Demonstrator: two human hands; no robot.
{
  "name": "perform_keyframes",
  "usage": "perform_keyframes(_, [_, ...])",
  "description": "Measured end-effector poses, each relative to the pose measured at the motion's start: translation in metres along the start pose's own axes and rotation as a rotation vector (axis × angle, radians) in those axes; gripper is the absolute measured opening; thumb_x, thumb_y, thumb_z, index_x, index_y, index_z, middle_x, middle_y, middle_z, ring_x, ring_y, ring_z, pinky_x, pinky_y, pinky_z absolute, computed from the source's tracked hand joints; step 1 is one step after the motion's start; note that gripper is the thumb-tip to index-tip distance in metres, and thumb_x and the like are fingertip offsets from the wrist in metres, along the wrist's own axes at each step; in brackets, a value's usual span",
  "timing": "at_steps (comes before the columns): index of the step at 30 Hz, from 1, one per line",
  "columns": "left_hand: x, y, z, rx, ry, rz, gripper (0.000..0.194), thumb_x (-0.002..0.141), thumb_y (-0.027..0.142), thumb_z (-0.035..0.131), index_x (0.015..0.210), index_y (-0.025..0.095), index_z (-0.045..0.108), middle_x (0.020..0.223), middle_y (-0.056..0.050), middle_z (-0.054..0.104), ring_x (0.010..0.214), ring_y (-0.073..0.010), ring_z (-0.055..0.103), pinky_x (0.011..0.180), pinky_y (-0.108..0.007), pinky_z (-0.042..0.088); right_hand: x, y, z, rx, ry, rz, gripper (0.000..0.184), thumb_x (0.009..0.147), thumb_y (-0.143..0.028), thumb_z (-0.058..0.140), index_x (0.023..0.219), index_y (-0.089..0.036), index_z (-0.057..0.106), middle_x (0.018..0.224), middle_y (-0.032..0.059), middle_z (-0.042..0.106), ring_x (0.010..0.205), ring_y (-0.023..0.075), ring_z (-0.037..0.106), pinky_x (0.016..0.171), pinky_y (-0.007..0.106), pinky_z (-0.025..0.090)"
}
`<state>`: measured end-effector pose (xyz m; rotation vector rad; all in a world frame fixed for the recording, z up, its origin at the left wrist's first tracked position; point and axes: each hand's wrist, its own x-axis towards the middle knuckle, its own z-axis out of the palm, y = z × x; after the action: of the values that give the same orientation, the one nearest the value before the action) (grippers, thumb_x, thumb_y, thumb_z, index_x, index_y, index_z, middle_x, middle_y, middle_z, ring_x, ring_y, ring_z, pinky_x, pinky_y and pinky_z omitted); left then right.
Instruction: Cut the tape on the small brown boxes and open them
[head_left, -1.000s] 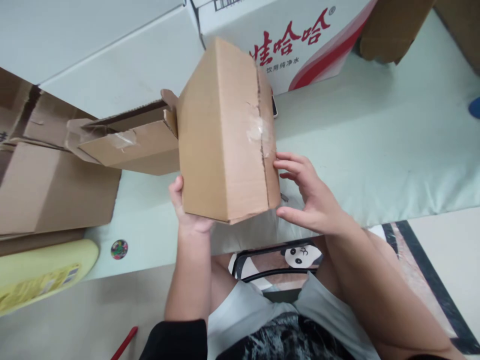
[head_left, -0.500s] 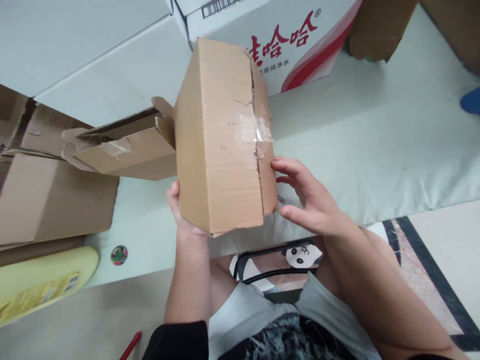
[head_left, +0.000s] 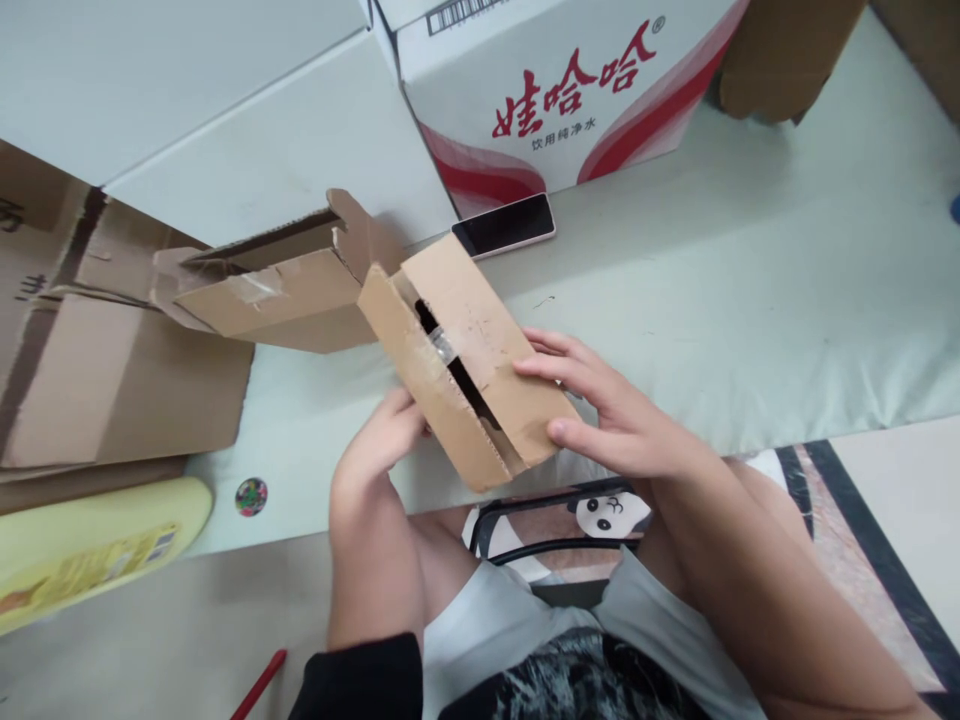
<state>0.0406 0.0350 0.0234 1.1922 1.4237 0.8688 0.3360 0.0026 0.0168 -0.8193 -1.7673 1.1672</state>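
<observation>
A small brown cardboard box (head_left: 499,350) is held tilted above the cloth-covered table, its slit side facing up. A strip of clear tape (head_left: 442,346) bridges the dark gap between the two flaps. My left hand (head_left: 381,437) supports the box from the left and below, its fingers mostly hidden behind it. On the right side, my right hand (head_left: 611,400) grips the box, with thumb and fingers pressed against its surface. Just to the left stands another cardboard box (head_left: 296,295), open at the top and taped on its side.
A white carton with red lettering (head_left: 574,90) stands at the back, with a phone (head_left: 506,227) lying before it. Larger cardboard boxes (head_left: 135,380) and a yellow bottle (head_left: 105,545) are at the left. A round colourful sticker (head_left: 251,497) lies near the table's front edge.
The small box has been turned and lowered, so its gap with tape now faces up. My right hand has closed onto its side. The phone behind has come into view.
</observation>
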Motion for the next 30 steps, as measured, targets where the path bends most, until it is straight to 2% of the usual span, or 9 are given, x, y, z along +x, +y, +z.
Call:
perform_keyframes(2, [-0.007,0.011,-0.005,0.09,0.249,0.226,0.023,0.084,0.044,0.074,0.098,0.025,0.075,0.095,-0.004,0.077,0.098,-0.0268,0.075,0.073,-0.035,0.062,0.001,-0.001,0.002,0.011,-0.042,-0.005,0.058,0.099,-0.047,0.067,0.155,-0.039,0.054,0.172,0.0094,0.039,0.163,0.03,0.034,0.129,0.056,0.038])
perform_keyframes(4, [-0.012,0.021,-0.006,0.095,0.438,0.607,0.036,0.089,0.048,0.07,0.123,0.035,0.068,0.132,-0.001,0.071,0.134,-0.0272,0.063,0.102,-0.042,0.059,0.001,-0.003,0.005,0.021,-0.089,-0.022,0.061,0.099,-0.047,0.067,0.157,-0.038,0.052,0.173,0.0086,0.039,0.162,0.0296,0.036,0.128,0.054,0.04])
perform_keyframes(6, [-0.015,0.027,-0.006,0.261,0.339,0.768,0.04,0.092,0.051,0.068,0.13,0.038,0.064,0.15,0.0,0.062,0.15,-0.0286,0.051,0.122,-0.051,0.045,0.003,-0.006,0.008,0.036,-0.131,-0.043,0.059,0.1,-0.051,0.064,0.155,-0.036,0.054,0.168,0.0083,0.049,0.156,0.0285,0.047,0.124,0.05,0.045])
perform_keyframes(9, [-0.014,0.026,-0.007,0.524,0.192,0.751,0.038,0.099,0.053,0.063,0.129,0.031,0.067,0.151,-0.006,0.062,0.151,-0.0306,0.051,0.13,-0.055,0.036,0.008,-0.005,0.013,-0.102,0.019,0.072,0.044,0.104,-0.048,0.053,0.139,-0.025,0.067,0.138,0.0103,0.073,0.128,0.0269,0.069,0.109,0.045,0.056])
perform_keyframes(12, [-0.013,0.023,-0.011,0.603,0.164,0.724,0.038,0.102,0.052,0.059,0.133,0.03,0.066,0.153,-0.008,0.061,0.152,-0.0298,0.05,0.129,-0.054,0.038,0.014,0.006,0.016,-0.517,0.216,0.336,0.036,0.098,-0.033,0.054,0.125,-0.017,0.073,0.121,0.0154,0.076,0.112,0.0314,0.072,0.098,0.048,0.057])
perform_keyframes(18, [-0.022,0.027,-0.011,0.688,0.07,0.692,0.045,0.106,0.057,0.05,0.14,0.03,0.062,0.158,-0.009,0.058,0.159,-0.0343,0.039,0.13,-0.062,0.032,0.026,0.02,0.019,-0.923,-0.162,0.59,0.039,0.095,-0.03,0.054,0.127,-0.016,0.071,0.117,0.0192,0.07,0.109,0.0368,0.066,0.083,0.043,0.049])
perform_keyframes(22, [-0.026,0.027,-0.01,0.761,0.004,0.698,0.057,0.106,0.065,0.036,0.145,0.031,0.059,0.161,-0.009,0.055,0.164,-0.0386,0.028,0.133,-0.069,0.017,0.032,0.015,0.013,-0.932,-0.145,0.718,0.028,0.094,-0.025,0.046,0.102,-0.018,0.072,0.104,0.0148,0.073,0.084,0.0269,0.063,0.064,0.035,0.035])
perform_keyframes(26, [-0.023,0.024,-0.009,0.706,-0.045,0.808,0.057,0.108,0.058,0.035,0.158,0.033,0.04,0.162,-0.009,0.053,0.159,-0.0316,0.04,0.136,-0.06,0.018,0.032,0.011,-0.002,-0.71,0.148,0.865,0.019,0.086,-0.032,0.055,0.074,-0.021,0.063,0.065,0.0046,0.059,0.062,0.0191,0.048,0.06,0.033,0.03])
perform_keyframes(30, [-0.022,0.023,0.001,0.607,0.049,0.771,0.058,0.102,0.053,0.054,0.154,0.031,0.039,0.164,-0.013,0.048,0.157,-0.0308,0.042,0.129,-0.054,0.037,0.028,0.008,-0.012,0.042,0.523,0.749,0.025,0.073,-0.045,0.068,0.081,-0.022,0.064,0.066,-0.0013,0.054,0.06,0.0144,0.048,0.058,0.029,0.036])
